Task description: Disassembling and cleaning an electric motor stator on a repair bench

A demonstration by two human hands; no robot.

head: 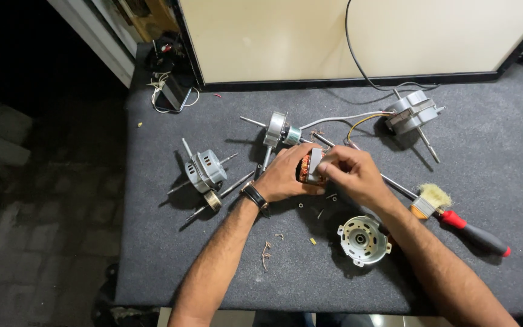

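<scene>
Head view showed the grey worktop (171, 242) under me. My left hand (286, 178) cupped the motor core (307, 169) from the left, fingers closed on it. My right hand (352, 172) pinched its grey band from the right, equally near.

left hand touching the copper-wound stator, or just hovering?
Touching. The head view shows the left hand wrapped around the stator, fingers closed against its copper windings with no gap; the right hand pinches it from the other side.

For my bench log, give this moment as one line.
left hand: holds motor core | right hand: fingers on its top | nearby: round metal cover, paintbrush | surface: grey mat
</scene>
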